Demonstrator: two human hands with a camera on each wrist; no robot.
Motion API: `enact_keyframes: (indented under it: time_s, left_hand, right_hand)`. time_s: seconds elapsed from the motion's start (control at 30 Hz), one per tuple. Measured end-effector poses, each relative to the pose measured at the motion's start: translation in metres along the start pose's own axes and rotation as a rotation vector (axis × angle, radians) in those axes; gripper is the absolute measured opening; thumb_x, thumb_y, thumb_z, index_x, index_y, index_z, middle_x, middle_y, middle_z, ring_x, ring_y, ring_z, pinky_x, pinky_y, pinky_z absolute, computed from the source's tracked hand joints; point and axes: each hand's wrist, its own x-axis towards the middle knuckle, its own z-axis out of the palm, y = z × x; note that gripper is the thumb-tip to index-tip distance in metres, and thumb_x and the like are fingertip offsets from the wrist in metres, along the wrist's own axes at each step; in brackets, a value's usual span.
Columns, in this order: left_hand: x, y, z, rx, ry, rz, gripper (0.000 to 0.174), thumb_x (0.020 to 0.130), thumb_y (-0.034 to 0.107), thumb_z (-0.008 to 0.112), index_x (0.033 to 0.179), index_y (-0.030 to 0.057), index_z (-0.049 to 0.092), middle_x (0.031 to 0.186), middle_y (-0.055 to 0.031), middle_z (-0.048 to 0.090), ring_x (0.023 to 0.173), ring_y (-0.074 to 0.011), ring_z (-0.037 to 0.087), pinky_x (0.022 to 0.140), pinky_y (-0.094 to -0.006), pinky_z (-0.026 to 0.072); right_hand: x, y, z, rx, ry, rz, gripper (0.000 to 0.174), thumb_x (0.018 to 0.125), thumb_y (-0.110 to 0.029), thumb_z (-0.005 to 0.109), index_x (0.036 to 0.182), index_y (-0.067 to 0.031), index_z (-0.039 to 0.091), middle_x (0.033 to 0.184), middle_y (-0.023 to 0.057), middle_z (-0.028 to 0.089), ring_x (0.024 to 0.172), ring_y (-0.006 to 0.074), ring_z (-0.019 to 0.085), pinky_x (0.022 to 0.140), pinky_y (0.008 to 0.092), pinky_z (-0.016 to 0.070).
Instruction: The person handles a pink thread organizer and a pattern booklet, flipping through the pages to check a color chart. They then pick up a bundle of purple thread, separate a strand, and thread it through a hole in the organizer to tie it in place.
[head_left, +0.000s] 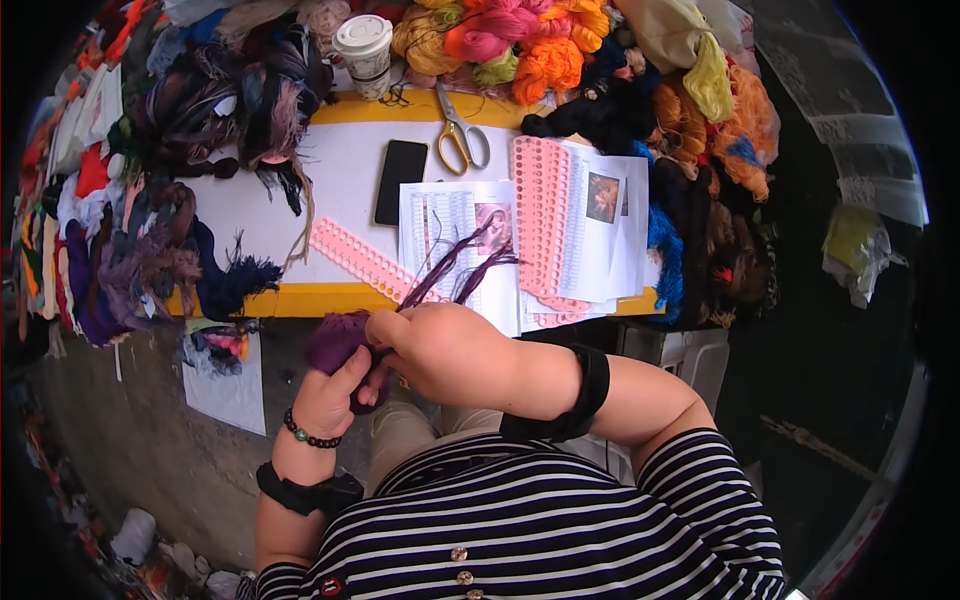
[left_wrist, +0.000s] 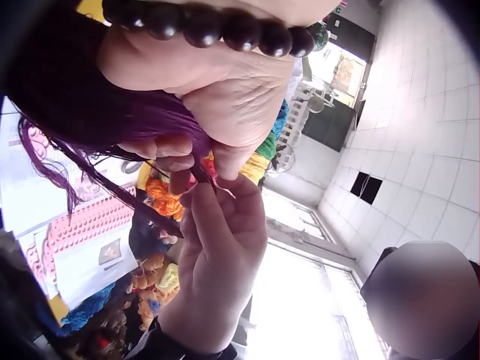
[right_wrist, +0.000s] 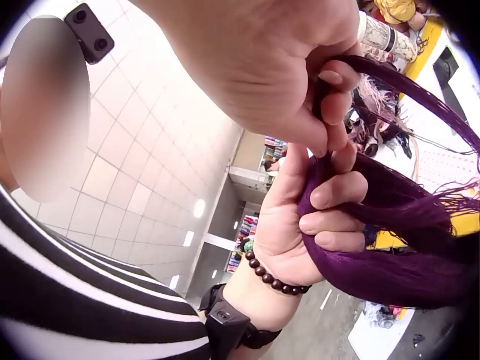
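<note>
Just off the near side of the yellow-edged table (head_left: 340, 150), near printed sheets (head_left: 603, 262) and a pink perforated card (head_left: 352, 250), a purple thread skein (head_left: 333, 342) is gripped by the left hand (head_left: 325, 400); the right hand (head_left: 432, 342) pinches its strands (right_wrist: 405, 86) alongside.

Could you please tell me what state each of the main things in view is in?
Left hand: curled round the purple thread.
Right hand: pinching part of the thread.
Purple thread: bunched, loose ends trailing.
Scissors: lying on the table, unheld.
Cup: upright, lidded.
Phone: lying flat, dark.
Printed sheets: overlapping, unheld.
Slanted pink strip: lying flat, punched with holes.
</note>
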Motion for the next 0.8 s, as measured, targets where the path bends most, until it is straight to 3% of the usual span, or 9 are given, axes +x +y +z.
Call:
enact_keyframes:
  time_s: [0.3, 0.4, 0.5, 0.6, 0.63, 0.7, 0.73, 0.77, 0.8]
  left_hand:
    - [0.000, -0.002, -0.005, 0.281, 0.090, 0.169, 0.020, 0.089, 0.012, 0.069, 0.105, 0.0015, 0.066, 0.082, 0.0008, 0.062, 0.058, -0.0042, 0.047, 0.052, -0.0191, 0.0371]
    - [0.004, -0.013, -0.016, 0.293, 0.050, 0.230, 0.020, 0.089, 0.015, 0.070, 0.103, 0.0012, 0.067, 0.083, 0.0005, 0.062, 0.060, -0.0038, 0.047, 0.053, -0.0188, 0.0369]
    - [0.011, -0.020, -0.021, 0.218, -0.012, 0.235, 0.023, 0.089, 0.021, 0.072, 0.098, 0.0011, 0.067, 0.084, 0.0000, 0.062, 0.061, -0.0044, 0.049, 0.053, -0.0193, 0.0371]
    - [0.018, -0.027, -0.012, 0.195, -0.012, 0.201, 0.029, 0.088, 0.027, 0.073, 0.096, 0.0007, 0.067, 0.085, -0.0007, 0.062, 0.062, -0.0058, 0.051, 0.053, -0.0199, 0.0384]
    - [0.020, -0.032, -0.013, 0.205, -0.005, 0.199, 0.030, 0.088, 0.028, 0.074, 0.098, 0.0004, 0.067, 0.087, -0.0011, 0.063, 0.062, -0.0064, 0.051, 0.054, -0.0200, 0.0390]
    - [0.022, -0.047, -0.037, 0.207, -0.126, 0.125, 0.031, 0.091, 0.025, 0.070, 0.109, 0.0003, 0.066, 0.105, -0.0048, 0.066, 0.065, -0.0083, 0.054, 0.058, -0.0206, 0.0429]
    - [0.017, -0.056, -0.049, 0.177, -0.067, 0.116, 0.030, 0.092, 0.023, 0.068, 0.112, 0.0007, 0.065, 0.110, -0.0062, 0.065, 0.068, -0.0090, 0.056, 0.059, -0.0208, 0.0441]
    - [0.016, -0.054, -0.050, 0.146, -0.010, 0.108, 0.030, 0.093, 0.022, 0.066, 0.115, 0.0010, 0.064, 0.116, -0.0077, 0.064, 0.071, -0.0098, 0.058, 0.061, -0.0211, 0.0454]
    - [0.014, -0.050, -0.052, 0.114, 0.046, 0.098, 0.030, 0.095, 0.021, 0.063, 0.119, 0.0014, 0.063, 0.121, -0.0091, 0.064, 0.074, -0.0106, 0.060, 0.063, -0.0214, 0.0466]
  right_hand:
    - [0.001, 0.003, 0.002, -0.074, 0.034, 0.083, 0.015, 0.074, -0.010, 0.073, 0.087, -0.0092, 0.067, 0.080, 0.0108, 0.065, 0.077, 0.0336, 0.064, 0.065, 0.0419, 0.0519]
    - [0.005, 0.017, 0.007, -0.039, 0.072, -0.016, 0.016, 0.075, -0.011, 0.073, 0.090, -0.0115, 0.069, 0.087, 0.0093, 0.067, 0.087, 0.0328, 0.064, 0.076, 0.0436, 0.0505]
    - [0.011, 0.036, 0.011, 0.205, 0.163, -0.236, 0.011, 0.083, -0.013, 0.070, 0.093, -0.0111, 0.069, 0.095, 0.0050, 0.068, 0.097, 0.0288, 0.063, 0.088, 0.0458, 0.0449]
    - [0.005, 0.049, 0.015, 0.839, -0.188, -0.102, 0.010, 0.092, -0.018, 0.065, 0.097, -0.0086, 0.067, 0.098, 0.0017, 0.069, 0.105, 0.0245, 0.061, 0.098, 0.0465, 0.0389]
    - [-0.001, 0.054, 0.018, 1.216, -0.240, -0.012, 0.013, 0.095, -0.017, 0.062, 0.097, -0.0042, 0.064, 0.095, 0.0033, 0.067, 0.104, 0.0219, 0.062, 0.099, 0.0436, 0.0425]
    - [-0.015, 0.072, 0.010, 1.490, -0.223, 0.073, 0.014, 0.096, -0.016, 0.061, 0.101, -0.0031, 0.063, 0.091, 0.0020, 0.065, 0.095, 0.0167, 0.063, 0.090, 0.0347, 0.0473]
    - [-0.025, 0.081, 0.000, 1.623, -0.212, 0.117, 0.014, 0.097, -0.015, 0.061, 0.103, -0.0026, 0.063, 0.089, 0.0013, 0.064, 0.091, 0.0141, 0.063, 0.086, 0.0303, 0.0497]
    - [-0.041, 0.083, -0.019, 1.543, -0.031, 0.341, 0.015, 0.094, -0.015, 0.064, 0.105, -0.0043, 0.063, 0.082, 0.0002, 0.061, 0.070, 0.0096, 0.059, 0.067, 0.0245, 0.0489]
    - [-0.054, 0.101, -0.036, 1.378, 0.154, 0.336, 0.018, 0.093, -0.018, 0.065, 0.107, -0.0054, 0.063, 0.075, -0.0027, 0.058, 0.059, 0.0059, 0.049, 0.055, 0.0215, 0.0408]
